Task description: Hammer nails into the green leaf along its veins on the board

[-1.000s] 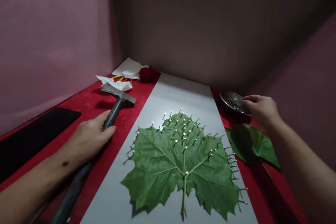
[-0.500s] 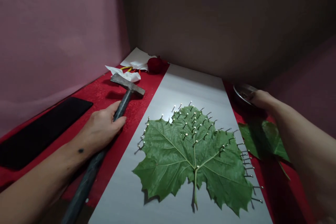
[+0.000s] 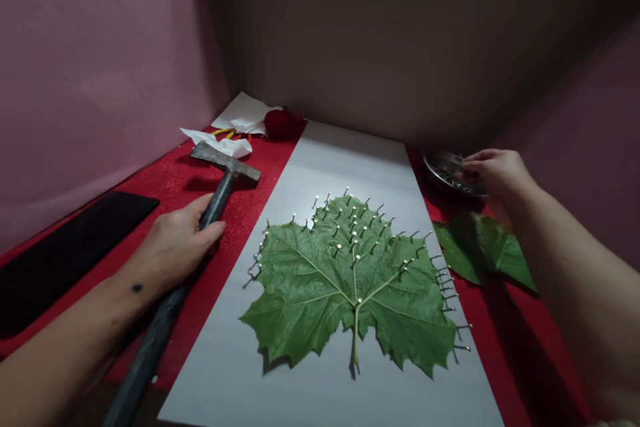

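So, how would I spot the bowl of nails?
Find the long white board. Just right of its far right corner, past the loose green leaf, a round metal bowl sits at the person's right hand. Its shiny rim and heap of nails set it apart from that leaf.

Leaf (image 3: 310, 283) on board (image 3: 357, 160), bowl (image 3: 434, 175) right.

The right hand (image 3: 503, 173) (blurred at the fingertips) hides part of the metal bowl (image 3: 441, 182).
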A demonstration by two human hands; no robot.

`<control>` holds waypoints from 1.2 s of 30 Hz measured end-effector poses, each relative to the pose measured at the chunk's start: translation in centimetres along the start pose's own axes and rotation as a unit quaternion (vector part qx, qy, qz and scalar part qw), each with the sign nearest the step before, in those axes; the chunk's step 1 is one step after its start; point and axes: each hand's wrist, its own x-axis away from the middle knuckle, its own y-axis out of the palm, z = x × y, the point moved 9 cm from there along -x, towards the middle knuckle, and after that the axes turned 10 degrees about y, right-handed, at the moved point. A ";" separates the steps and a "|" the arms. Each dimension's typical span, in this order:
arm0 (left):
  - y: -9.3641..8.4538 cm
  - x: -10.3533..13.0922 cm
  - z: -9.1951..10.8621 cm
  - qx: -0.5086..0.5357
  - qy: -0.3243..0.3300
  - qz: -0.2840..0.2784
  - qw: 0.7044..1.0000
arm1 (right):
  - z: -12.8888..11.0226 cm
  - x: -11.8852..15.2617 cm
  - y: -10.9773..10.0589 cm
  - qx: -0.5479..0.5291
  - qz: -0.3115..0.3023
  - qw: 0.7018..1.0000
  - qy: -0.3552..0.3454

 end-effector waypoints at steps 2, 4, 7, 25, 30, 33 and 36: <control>-0.1 0.1 0.3 -0.001 -0.002 -0.007 1.000 | -1.3 2.3 0.0 -0.099 -0.042 0.994 -0.026; -0.2 0.3 0.7 0.001 -0.004 -0.016 1.000 | -2.5 5.0 -0.2 -0.168 -0.068 0.982 -0.049; -0.4 0.4 1.1 0.004 -0.007 -0.021 1.000 | -3.6 9.5 0.1 -0.330 -0.154 0.930 -0.052; -0.1 0.3 1.3 0.055 -0.008 -0.008 0.998 | 1.1 14.8 1.5 -0.363 -0.210 0.908 -0.015; -0.2 0.4 1.3 0.061 0.001 -0.006 0.998 | 0.4 15.6 1.7 -0.333 -0.224 0.913 -0.069; -0.2 0.4 1.1 0.062 -0.002 -0.004 0.998 | 0.1 15.7 1.5 -0.310 -0.204 0.923 -0.103; -0.2 0.3 1.0 0.058 -0.010 0.000 0.998 | -0.1 15.8 1.3 -0.292 -0.189 0.930 -0.119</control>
